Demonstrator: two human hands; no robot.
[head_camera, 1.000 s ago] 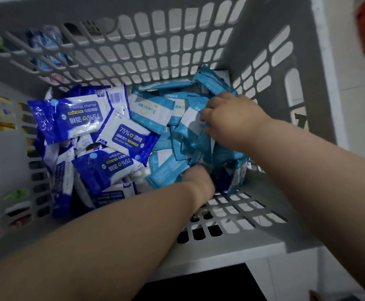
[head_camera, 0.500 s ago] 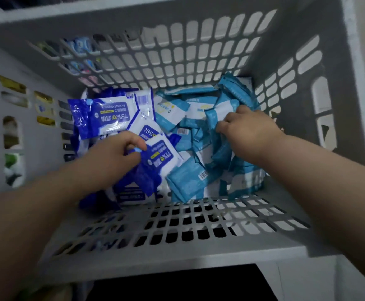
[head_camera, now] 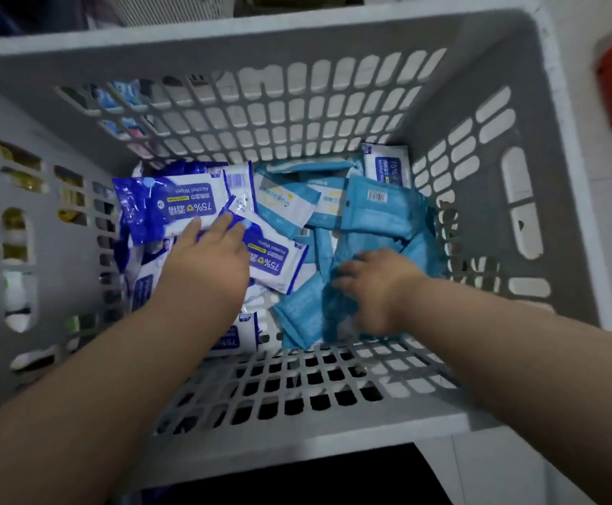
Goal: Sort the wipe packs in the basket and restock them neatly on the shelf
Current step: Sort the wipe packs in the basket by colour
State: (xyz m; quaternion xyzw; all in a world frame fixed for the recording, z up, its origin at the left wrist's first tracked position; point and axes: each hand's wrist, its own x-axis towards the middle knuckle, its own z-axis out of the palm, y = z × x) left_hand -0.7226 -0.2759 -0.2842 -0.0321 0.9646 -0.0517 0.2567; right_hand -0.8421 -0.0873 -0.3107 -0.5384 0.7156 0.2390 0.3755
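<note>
Both arms reach down into the basket. At centre, the left hand lies flat, fingers straight, on the dark blue packs. To its right, the blurred right hand touches the light blue packs; whether it grips them cannot be told.

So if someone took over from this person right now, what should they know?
Left hand: fingers flat on the dark blue packs, open.
Right hand: among the light blue packs, blurred, grip unclear.
All in the basket: dark blue left, light blue right, one stray dark blue pack in the far right corner.
Nothing shelved in view.
Left: finish sorting, restock.
</note>
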